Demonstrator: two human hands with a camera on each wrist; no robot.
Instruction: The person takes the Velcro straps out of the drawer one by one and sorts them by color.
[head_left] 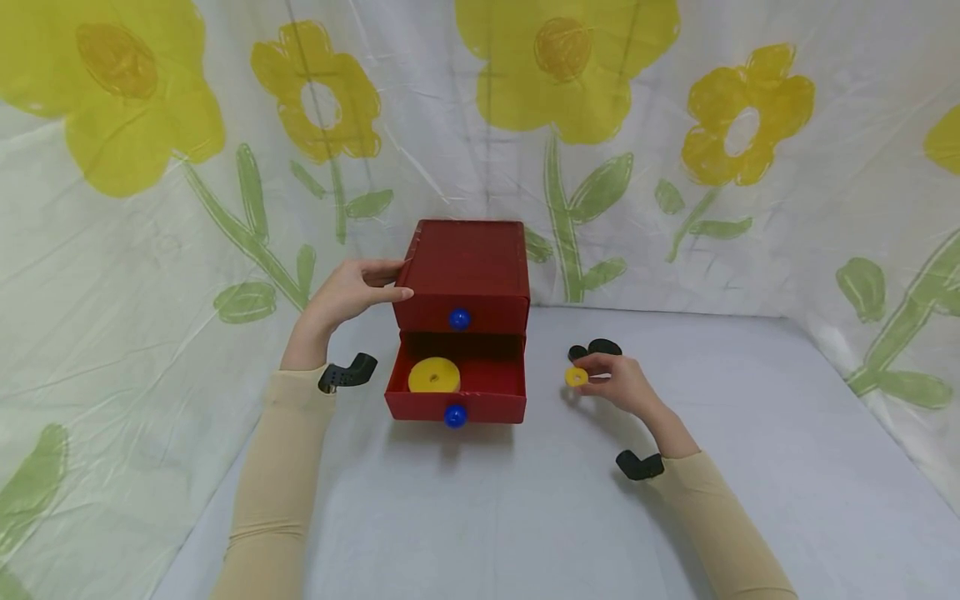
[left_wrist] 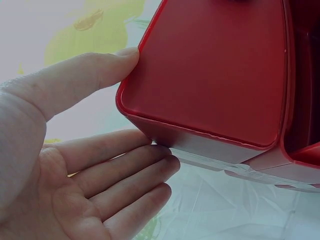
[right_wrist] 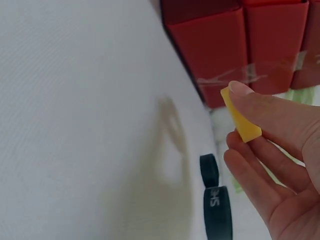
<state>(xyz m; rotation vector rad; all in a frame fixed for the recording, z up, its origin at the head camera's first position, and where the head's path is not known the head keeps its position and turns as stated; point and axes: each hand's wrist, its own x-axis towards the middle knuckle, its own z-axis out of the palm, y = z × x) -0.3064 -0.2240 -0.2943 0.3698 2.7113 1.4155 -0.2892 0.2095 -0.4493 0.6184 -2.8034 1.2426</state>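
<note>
A red drawer box (head_left: 465,258) with blue knobs stands on the table, its lower drawer (head_left: 491,379) pulled out. Inside that drawer, toward the left, is a large yellow disc (head_left: 434,375) with a small centre hole. My left hand (head_left: 352,292) rests at the box's upper left side. In the left wrist view its thumb touches the front edge and its straight fingers (left_wrist: 135,165) lie along the side. To the right of the box, my right hand (head_left: 618,383) pinches a small yellow ring (head_left: 576,377) between thumb and fingers, above the table.
Two black round pieces, a smaller one (head_left: 577,352) and a larger one (head_left: 604,347), are just behind my right hand; the larger bears white letters in the right wrist view. A white cloth with yellow flowers (head_left: 322,104) hangs behind the white table (head_left: 480,517).
</note>
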